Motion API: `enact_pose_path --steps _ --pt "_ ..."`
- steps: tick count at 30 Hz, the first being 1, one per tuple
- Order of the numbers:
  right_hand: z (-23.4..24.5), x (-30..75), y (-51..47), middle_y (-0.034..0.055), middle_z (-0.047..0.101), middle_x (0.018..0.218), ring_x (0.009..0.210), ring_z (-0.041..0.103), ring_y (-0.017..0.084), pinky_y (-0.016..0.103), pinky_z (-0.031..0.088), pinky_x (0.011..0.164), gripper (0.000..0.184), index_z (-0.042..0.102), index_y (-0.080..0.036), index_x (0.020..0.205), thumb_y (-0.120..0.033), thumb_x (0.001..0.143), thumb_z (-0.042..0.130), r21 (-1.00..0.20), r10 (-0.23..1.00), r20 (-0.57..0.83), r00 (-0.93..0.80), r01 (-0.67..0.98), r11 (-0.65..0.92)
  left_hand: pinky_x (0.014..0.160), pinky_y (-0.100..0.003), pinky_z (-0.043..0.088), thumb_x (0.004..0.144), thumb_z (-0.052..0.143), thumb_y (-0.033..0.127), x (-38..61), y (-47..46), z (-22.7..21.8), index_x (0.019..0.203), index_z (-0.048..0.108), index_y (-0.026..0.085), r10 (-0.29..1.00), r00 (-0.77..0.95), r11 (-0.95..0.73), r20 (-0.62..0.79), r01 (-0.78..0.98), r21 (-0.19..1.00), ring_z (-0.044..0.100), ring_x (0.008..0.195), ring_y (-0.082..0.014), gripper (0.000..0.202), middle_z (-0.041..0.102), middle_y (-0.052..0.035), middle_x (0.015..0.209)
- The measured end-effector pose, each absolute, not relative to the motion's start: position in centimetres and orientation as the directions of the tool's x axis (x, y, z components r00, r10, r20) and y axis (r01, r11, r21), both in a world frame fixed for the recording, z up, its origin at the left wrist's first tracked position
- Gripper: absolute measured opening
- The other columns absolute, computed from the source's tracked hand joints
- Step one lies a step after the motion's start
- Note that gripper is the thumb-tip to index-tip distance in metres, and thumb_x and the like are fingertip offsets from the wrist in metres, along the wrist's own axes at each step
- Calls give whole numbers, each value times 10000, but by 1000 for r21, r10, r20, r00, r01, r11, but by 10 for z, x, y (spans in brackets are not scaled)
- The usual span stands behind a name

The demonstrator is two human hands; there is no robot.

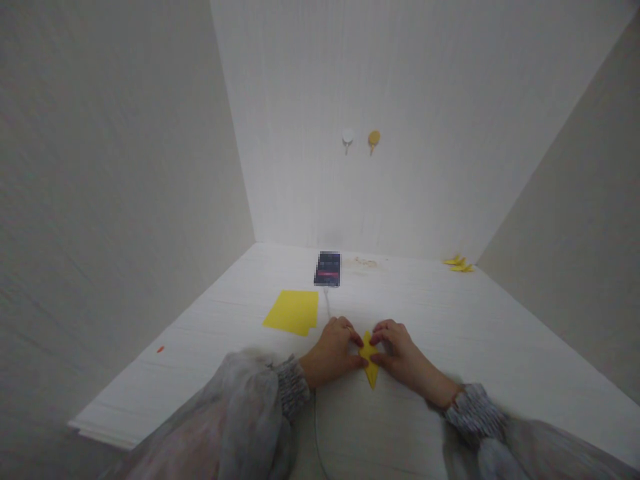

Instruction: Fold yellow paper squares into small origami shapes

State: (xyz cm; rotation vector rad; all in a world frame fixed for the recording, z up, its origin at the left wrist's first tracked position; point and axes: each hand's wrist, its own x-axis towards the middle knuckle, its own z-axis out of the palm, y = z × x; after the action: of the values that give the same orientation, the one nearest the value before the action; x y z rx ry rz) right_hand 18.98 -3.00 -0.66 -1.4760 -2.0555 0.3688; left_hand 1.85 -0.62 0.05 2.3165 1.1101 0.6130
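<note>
Between my two hands a small folded yellow paper (371,377) lies on the white table, narrowing to a point toward me. My left hand (336,353) pinches its left edge with thumb and fingers. From the other side my right hand (400,351) grips the right edge in the same way, thumb below and fingertips above. The fingertips cover part of the folds. Left of my hands rests a stack of flat yellow paper sheets (293,311).
A phone (328,269) with a blurred screen lies near the back wall, its cable (317,427) running toward me under my left arm. Several folded yellow paper pieces (459,264) sit in the back right corner. A small orange scrap (161,349) is at the left. Two hooks (374,139) hang on the wall.
</note>
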Motion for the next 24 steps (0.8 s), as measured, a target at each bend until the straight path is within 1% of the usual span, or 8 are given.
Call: enact_pose_path --steps 4,8,11,16,18,21,24 --pt "-6 188 -32 64 529 868 853 454 205 353 355 767 162 573 -160 679 -65 555 617 -548 921 309 -239 746 377 804 -312 369 548 668 327 19 -7 2 773 632 186 802 573 -543 169 581 607 467 864 -179 267 532 -42 889" --pt "-6 187 -33 68 522 891 870 442 210 366 350 776 242 560 -162 769 -48 558 593 -537 908 323 -266 739 407 809 -315 368 541 669 335 19 -6 0 808 619 178 803 566 -550 186 584 597 465 871 -181 314 525 -48 905" --pt "-8 188 -33 71 513 895 871 434 215 372 347 774 235 551 -160 754 -44 552 581 -535 912 316 -263 744 400 802 -316 367 537 671 340 19 -6 -1 797 621 173 804 568 -545 175 586 600 463 876 -184 313 524 -51 904" --pt "-10 189 -33 52 497 886 854 434 201 366 351 759 237 492 -174 763 -47 568 537 -537 892 356 -279 720 440 793 -329 368 530 677 314 20 -7 1 786 618 175 808 565 -535 169 583 611 462 874 -188 297 525 -50 911" --pt "-9 189 -35 44 492 866 832 438 193 353 361 737 235 473 -178 783 -56 587 517 -548 897 339 -286 715 435 793 -327 368 529 676 308 20 -7 2 815 607 172 812 558 -531 171 585 613 459 882 -191 324 525 -52 921" --pt "-8 189 -38 30 497 819 782 452 178 330 374 698 212 467 -183 801 -69 623 488 -573 919 268 -289 719 393 799 -316 359 543 667 310 19 -8 3 861 591 174 804 565 -549 188 579 603 458 894 -190 354 534 -46 928" --pt "-5 188 -39 26 515 814 770 466 167 309 381 691 215 482 -184 822 -72 638 492 -597 926 233 -297 708 377 783 -310 355 568 648 321 19 -8 4 831 604 202 782 601 -570 163 585 577 470 871 -184 293 552 -27 897"
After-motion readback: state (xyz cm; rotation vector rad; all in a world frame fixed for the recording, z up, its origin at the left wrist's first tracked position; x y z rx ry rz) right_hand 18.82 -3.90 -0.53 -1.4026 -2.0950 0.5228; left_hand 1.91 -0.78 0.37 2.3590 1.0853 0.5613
